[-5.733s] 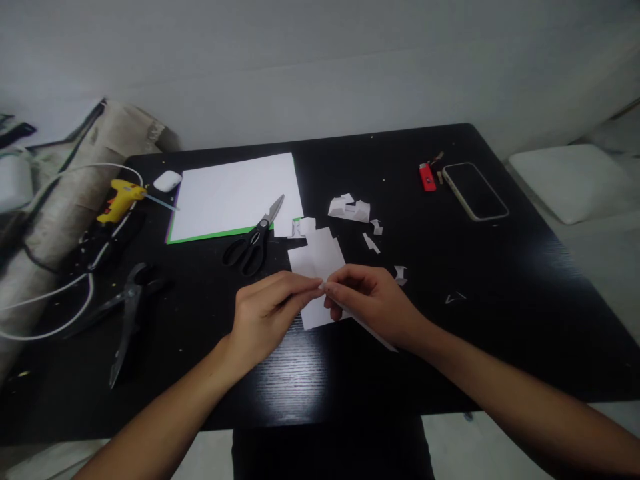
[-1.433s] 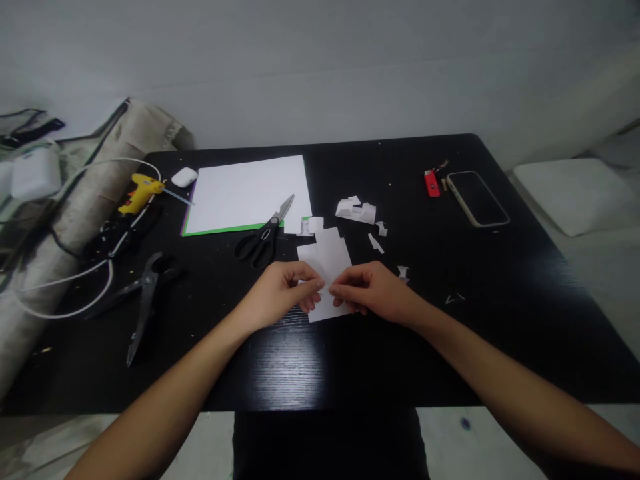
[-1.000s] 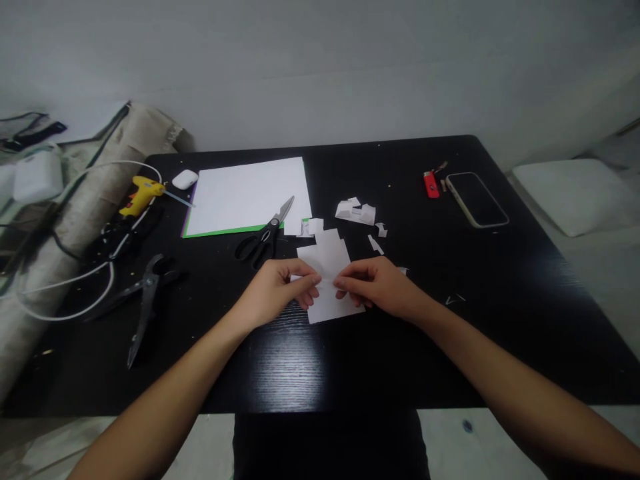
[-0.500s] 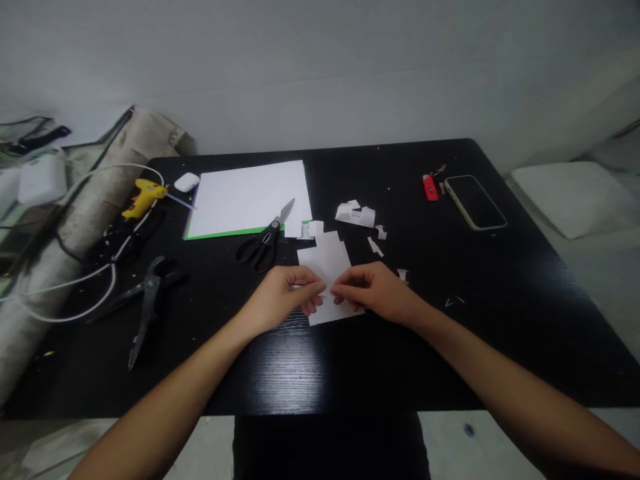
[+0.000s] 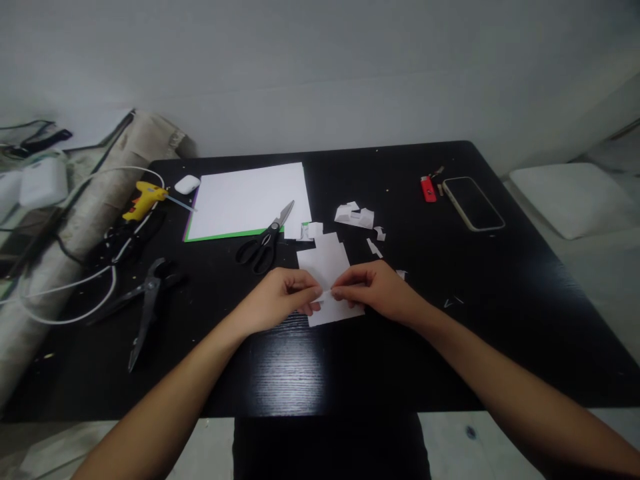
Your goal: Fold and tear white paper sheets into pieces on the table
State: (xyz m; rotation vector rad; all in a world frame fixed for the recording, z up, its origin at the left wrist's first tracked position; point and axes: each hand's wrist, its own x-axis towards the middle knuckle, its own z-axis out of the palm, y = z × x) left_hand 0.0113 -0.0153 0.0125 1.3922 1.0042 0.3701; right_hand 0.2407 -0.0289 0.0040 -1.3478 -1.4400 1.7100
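Both hands pinch a small piece of white paper (image 5: 327,295) above a larger cut sheet of white paper (image 5: 327,257). My left hand (image 5: 287,297) is closed, its thumb and forefinger at the piece's left end. From the other side, my right hand (image 5: 367,288) grips the right end in the same way. Most of the small piece is hidden by the fingertips. Beyond the cut sheet lie black-handled scissors (image 5: 273,233), resting partly on a stack of white paper (image 5: 240,197). A folded white paper piece (image 5: 354,215) sits farther back on the right.
Paper scraps (image 5: 374,248) lie right of the cut sheet. Pliers-like shears (image 5: 149,287), a yellow glue gun (image 5: 144,200) with a white cable, and a white earphone case (image 5: 187,185) are on the left. A red lighter (image 5: 428,189) and a phone (image 5: 474,204) lie at the back right.
The fingertips have shifted slightly, and a little more of the small paper piece shows between them. Everything on the table has stayed in place.
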